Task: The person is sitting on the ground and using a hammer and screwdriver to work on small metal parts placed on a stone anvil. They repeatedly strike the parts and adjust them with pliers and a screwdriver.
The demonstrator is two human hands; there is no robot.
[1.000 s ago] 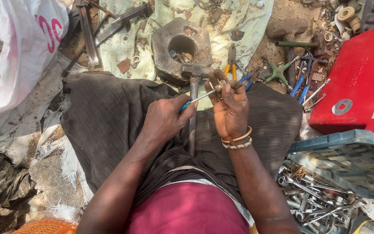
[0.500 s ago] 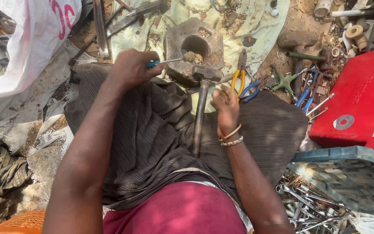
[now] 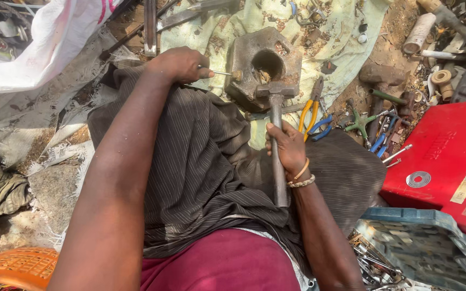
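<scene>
Gripping a hammer [image 3: 277, 141] around the middle of its metal handle, right hand [image 3: 287, 148] closed tight, beaded and plain bangles on the wrist. Long axis of hammer running almost straight away from the body, head pointing toward the holed metal block [image 3: 262, 67], handle end back over the striped cloth on the lap; hammer head touching or just short of the block's near edge, cannot tell which. Left hand [image 3: 182, 64] curled shut on a thin punch [image 3: 223, 73], lying roughly crosswise, tip pointing right at the block's left face, with a small brass-coloured piece at that tip. Right of the block, near it: yellow-handled pliers [image 3: 309, 108] and blue-handled pliers [image 3: 320, 126] on the pale sheet. Farther right of the block: a green cross-shaped tool [image 3: 360, 124], then a red toolbox [image 3: 440, 156]. Left of the block, well apart: a white plastic sack [image 3: 44, 48].

Against half a second back: same grips on hammer and punch, left arm stretched toward the block as before, hammer handle more nearly upright in view than its earlier slant.
</scene>
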